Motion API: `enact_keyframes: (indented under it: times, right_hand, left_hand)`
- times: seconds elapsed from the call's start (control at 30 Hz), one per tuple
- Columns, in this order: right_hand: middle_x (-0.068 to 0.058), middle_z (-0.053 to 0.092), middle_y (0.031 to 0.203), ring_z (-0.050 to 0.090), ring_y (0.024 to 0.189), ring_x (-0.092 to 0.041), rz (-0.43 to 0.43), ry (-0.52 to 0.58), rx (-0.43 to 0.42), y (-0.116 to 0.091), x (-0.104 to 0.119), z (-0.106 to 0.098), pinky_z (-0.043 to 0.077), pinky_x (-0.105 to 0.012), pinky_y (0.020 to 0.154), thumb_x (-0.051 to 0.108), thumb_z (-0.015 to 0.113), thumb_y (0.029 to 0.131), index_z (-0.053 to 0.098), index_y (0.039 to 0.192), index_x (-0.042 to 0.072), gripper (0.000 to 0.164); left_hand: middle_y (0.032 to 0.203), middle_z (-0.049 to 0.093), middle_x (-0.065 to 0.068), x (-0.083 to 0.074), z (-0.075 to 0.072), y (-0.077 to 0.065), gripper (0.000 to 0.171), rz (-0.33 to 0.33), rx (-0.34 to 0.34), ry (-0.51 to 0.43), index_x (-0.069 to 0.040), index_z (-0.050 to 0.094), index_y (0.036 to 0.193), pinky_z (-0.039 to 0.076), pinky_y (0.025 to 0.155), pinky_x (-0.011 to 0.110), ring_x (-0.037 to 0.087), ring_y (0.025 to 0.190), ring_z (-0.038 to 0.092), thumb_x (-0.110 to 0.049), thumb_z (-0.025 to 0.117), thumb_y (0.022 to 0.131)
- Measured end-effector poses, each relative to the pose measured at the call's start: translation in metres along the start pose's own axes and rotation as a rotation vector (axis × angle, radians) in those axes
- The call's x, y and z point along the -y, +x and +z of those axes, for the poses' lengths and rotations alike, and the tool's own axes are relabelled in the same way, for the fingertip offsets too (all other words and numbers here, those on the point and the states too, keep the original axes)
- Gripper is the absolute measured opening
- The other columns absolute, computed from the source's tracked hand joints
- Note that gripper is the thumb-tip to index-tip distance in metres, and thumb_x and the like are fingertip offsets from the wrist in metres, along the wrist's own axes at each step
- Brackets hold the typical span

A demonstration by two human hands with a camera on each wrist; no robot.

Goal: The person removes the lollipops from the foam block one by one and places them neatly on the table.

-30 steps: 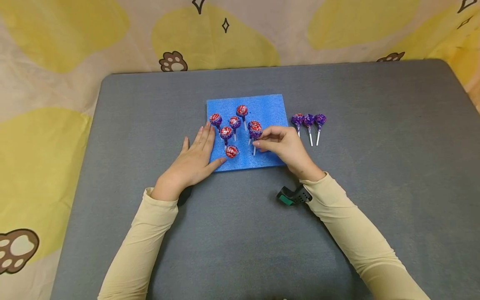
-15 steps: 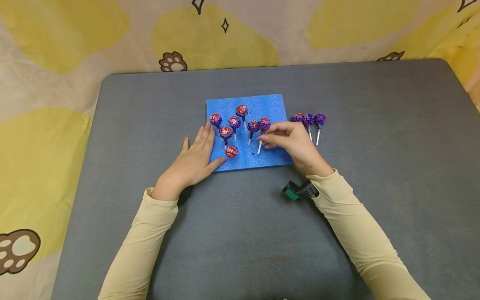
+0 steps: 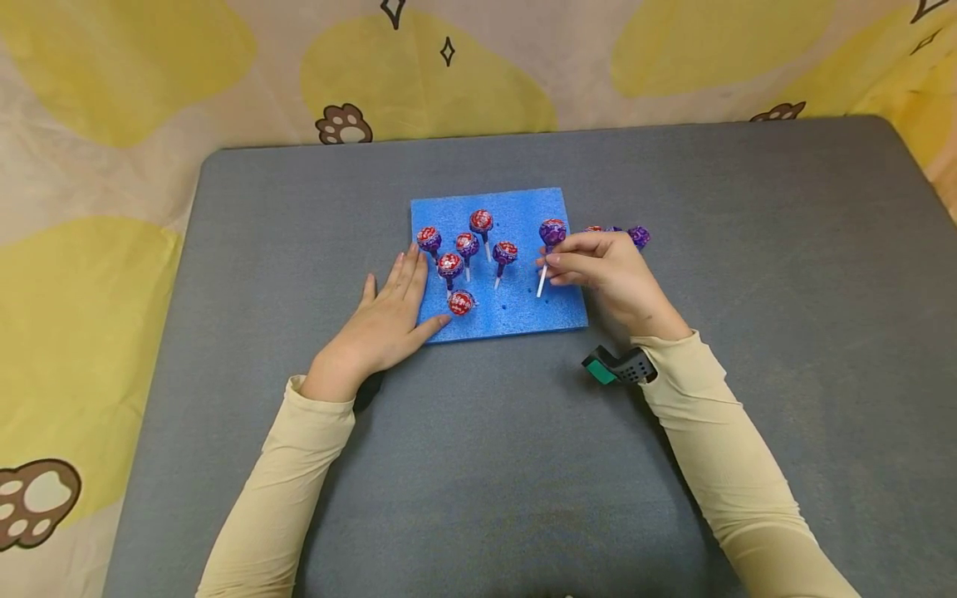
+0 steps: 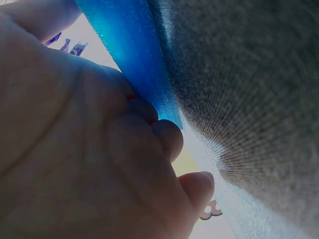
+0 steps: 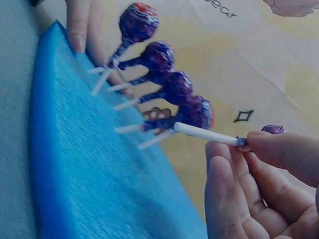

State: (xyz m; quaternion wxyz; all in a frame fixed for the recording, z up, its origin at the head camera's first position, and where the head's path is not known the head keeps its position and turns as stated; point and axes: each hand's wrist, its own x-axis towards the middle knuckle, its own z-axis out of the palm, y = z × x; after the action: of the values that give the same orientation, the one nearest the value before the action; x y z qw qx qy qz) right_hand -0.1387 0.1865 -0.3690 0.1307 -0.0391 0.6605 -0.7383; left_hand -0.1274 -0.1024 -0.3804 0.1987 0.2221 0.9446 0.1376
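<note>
My right hand pinches a purple-and-red wrapped lollipop near the top of its white stick, above the right part of a blue foam board. In the right wrist view the free stick end points away from my fingers, clear of the foam. Several lollipops stand upright with their sticks in the board's left and middle part. My left hand lies with straight fingers along the board's left edge; the left wrist view shows its fingers against the foam's side.
Beyond my right hand, more lollipops lie on the grey table, partly hidden by it. Small dark holes dot the foam's right half. A yellow patterned cloth hangs behind the table.
My right hand has moved right and slightly away with its lollipop, from beside a standing lollipop to the board's right part. My left hand stays in place.
</note>
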Motion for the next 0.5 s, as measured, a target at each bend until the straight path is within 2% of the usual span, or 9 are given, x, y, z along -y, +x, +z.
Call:
enact_keyframes:
  times: [0.5]
  right_hand:
    - [-0.012, 0.071, 0.084, 0.069, 0.071, -0.017, 0.004, 0.042, -0.015, -0.003, 0.015, -0.036, 0.055, -0.026, 0.066, -0.007, 0.061, 0.087, 0.071, 0.081, -0.002, 0.013]
  left_hand:
    - [0.155, -0.018, 0.01, 0.001, 0.001, 0.0, 0.083, -0.004, 0.004, -0.004, -0.003, -0.009, 0.149, -0.005, 0.108, 0.059, 0.025, 0.142, -0.013, -0.048, 0.039, 0.098]
